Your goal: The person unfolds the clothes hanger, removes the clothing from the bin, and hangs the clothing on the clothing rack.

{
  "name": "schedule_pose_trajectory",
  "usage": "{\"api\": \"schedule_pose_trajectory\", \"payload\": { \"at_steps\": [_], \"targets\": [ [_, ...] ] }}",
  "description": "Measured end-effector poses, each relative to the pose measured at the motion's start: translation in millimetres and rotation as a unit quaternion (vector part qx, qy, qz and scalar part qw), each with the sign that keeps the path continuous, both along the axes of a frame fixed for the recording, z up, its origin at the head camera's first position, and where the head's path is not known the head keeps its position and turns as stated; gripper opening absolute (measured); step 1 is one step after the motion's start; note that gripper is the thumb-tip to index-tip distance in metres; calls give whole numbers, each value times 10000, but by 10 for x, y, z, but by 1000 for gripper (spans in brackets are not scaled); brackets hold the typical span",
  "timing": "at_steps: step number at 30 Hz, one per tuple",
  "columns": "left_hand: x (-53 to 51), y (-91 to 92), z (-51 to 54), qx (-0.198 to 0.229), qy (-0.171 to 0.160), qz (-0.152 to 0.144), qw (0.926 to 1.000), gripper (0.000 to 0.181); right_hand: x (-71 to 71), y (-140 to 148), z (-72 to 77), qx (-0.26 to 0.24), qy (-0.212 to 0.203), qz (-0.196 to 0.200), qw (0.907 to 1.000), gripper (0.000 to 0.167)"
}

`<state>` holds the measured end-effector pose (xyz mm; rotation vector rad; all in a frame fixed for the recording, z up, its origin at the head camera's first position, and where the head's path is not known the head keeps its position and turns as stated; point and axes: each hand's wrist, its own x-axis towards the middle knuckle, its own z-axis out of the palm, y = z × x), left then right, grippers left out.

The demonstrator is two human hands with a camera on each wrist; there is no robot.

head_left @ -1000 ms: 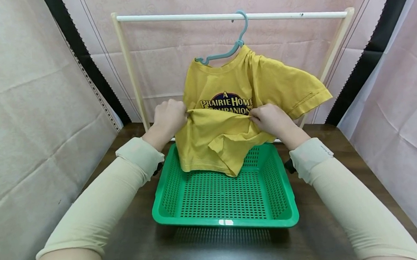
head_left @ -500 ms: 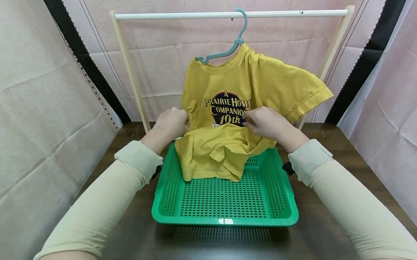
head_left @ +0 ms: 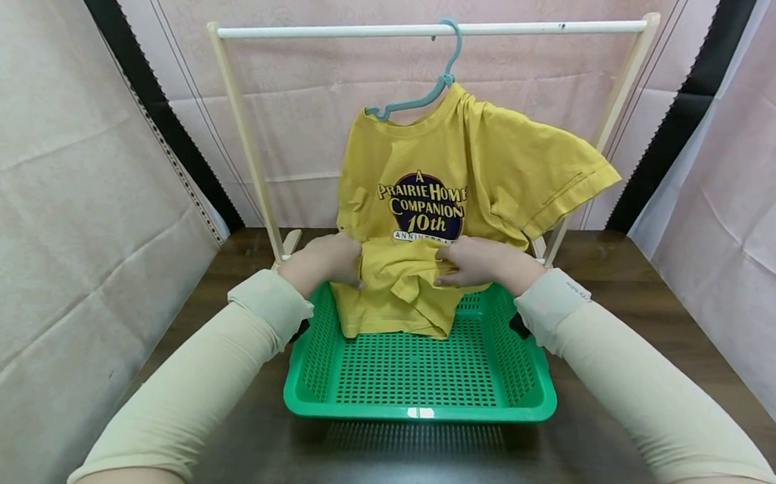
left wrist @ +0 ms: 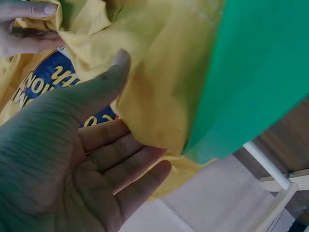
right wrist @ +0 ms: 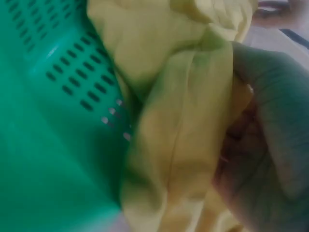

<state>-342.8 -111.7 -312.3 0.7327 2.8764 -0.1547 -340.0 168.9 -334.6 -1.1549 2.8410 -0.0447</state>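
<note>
A yellow T-shirt with a dark printed emblem hangs on a blue hanger. Its lower part is folded up in front, and the hem end droops into a green basket. At the fold's left side is my left hand; in the left wrist view its fingers reach out loosely beneath the cloth while the thumb stands in front. My right hand is at the fold's right side, thumb in front and fingers partly hidden by cloth. Neither hand shows a firm pinch.
The hanger hooks over the white bar of a small rack, with uprights on both sides. Under the basket lies a dark wooden table. Pale cloth walls enclose the sides and back. The shirt's right sleeve sticks out sideways.
One second ago both hands pinched the raised fold. They let go, the fold dropped and uncovered more of the print. Both hands then moved lower, to the fold's sides.
</note>
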Motion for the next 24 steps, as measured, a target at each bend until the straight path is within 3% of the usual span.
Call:
{"api": "schedule_pose_trajectory", "payload": {
  "at_steps": [8, 18, 24],
  "targets": [
    [-52, -4, -97, -75, -7, 0, 10000, 18, -72, -18, -62, 57, 27, -17, 10000, 27],
    [-152, -34, -189, -301, 530, -270, 9978, 24, -127, -23, -63, -77, 52, 75, 9999, 21],
    [-172, -53, -164, -187, 537, -222, 9981, 20, -108, -6, -28, -245, -8, 221, 9995, 16]
  ]
}}
